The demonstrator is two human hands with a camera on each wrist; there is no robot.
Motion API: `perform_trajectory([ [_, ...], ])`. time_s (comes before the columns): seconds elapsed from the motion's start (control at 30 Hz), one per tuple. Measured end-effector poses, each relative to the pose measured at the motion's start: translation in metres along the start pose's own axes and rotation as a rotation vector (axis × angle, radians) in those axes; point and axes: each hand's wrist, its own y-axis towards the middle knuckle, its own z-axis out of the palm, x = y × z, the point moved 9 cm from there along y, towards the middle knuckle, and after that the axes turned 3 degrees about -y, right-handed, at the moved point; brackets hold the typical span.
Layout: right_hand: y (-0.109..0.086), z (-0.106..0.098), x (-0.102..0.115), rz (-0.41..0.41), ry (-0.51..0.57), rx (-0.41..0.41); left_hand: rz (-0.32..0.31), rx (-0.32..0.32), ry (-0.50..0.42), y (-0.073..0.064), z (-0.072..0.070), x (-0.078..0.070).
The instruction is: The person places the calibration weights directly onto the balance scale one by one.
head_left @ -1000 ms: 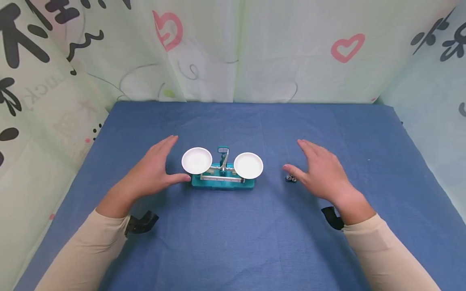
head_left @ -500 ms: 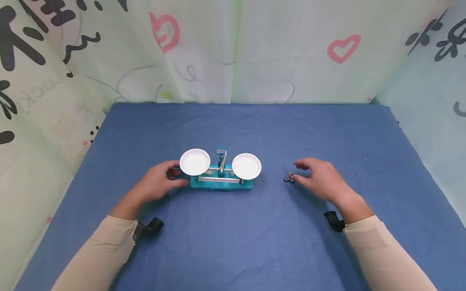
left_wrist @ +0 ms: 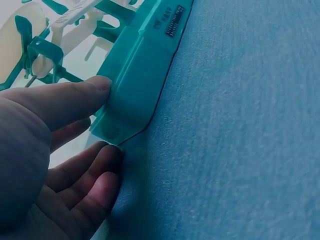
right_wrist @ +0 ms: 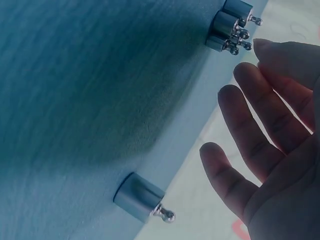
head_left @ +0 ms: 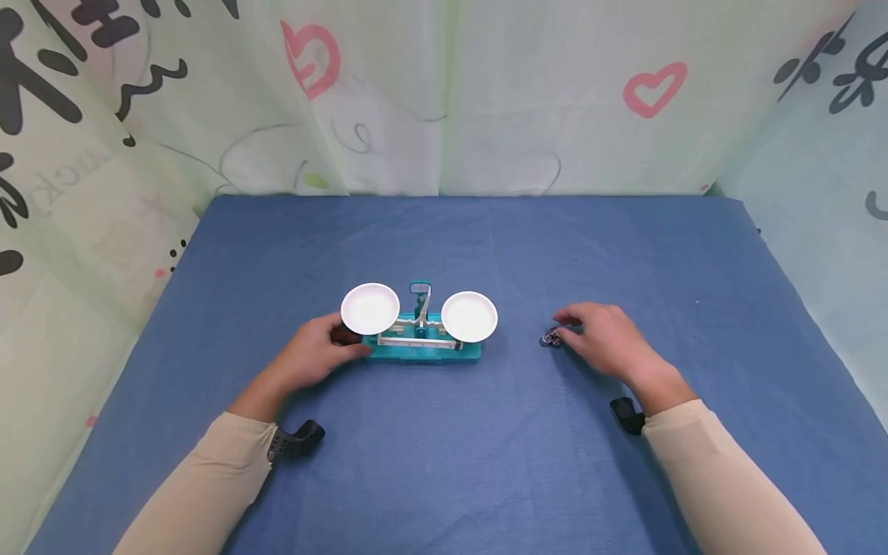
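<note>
A balance scale (head_left: 421, 353) with a teal base stands mid-table. It carries a white left pan (head_left: 371, 308) and a white right pan (head_left: 469, 317). My left hand (head_left: 315, 358) grips the left end of the base: in the left wrist view the thumb (left_wrist: 95, 92) rests on its edge, the other fingers bent around the corner. Small metal weights (head_left: 550, 337) stand to the scale's right. Beside them hovers my right hand (head_left: 605, 339), fingers loosely bent and spread. The right wrist view shows a gap between those fingers and the clustered knobbed weights (right_wrist: 224, 25).
Apart from the cluster, a larger single weight (right_wrist: 140, 196) stands in the right wrist view. A blue cloth (head_left: 444, 462) covers the table. Printed curtains (head_left: 527, 100) hang along the back and both sides.
My left hand has come down and right, onto the left end of the scale's base. My right hand has lowered beside the weights, its fingers bending. The scale looks unmoved.
</note>
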Motion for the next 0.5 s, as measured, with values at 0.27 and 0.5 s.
perform_trajectory([
  [0.27, 0.0051, 0.003, -0.0001, -0.005, -0.006, -0.013, -0.014, -0.003, -0.001, -0.0001, 0.0013, -0.0006],
  [0.5, 0.0082, 0.0044, 0.0011, -0.014, 0.008, -0.023, -0.021, -0.002, -0.006, -0.0005, 0.0024, 0.001],
])
